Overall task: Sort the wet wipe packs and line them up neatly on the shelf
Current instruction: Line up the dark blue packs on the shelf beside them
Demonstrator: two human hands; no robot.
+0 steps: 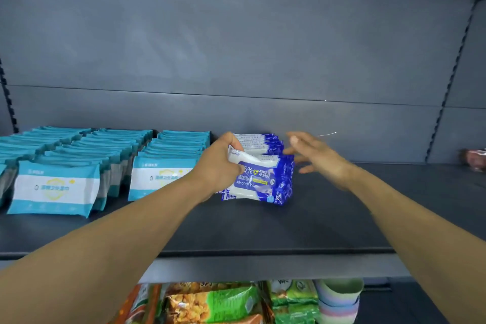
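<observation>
While the left hand [219,166] grips the front blue alcohol wipe pack [259,179] by its top left corner, fingers curled round it, we see one view only: head camera. The pack stands at the head of a blue row [263,143] running back toward the rear panel, on the dark shelf [263,226], just right of the teal wipe rows [168,163]. Right hand [319,156] hovers just beside the row's right edge, fingers spread, holding nothing. We can't tell if it touches the packs.

Risks as we judge them: soft packs standing on edge, so a corner pull may tip the front one or fan out the row behind. No right-side support means packs may slide right, skewing the line. Snack bags [210,302] and stacked cups [338,300] sit on the shelf below.
</observation>
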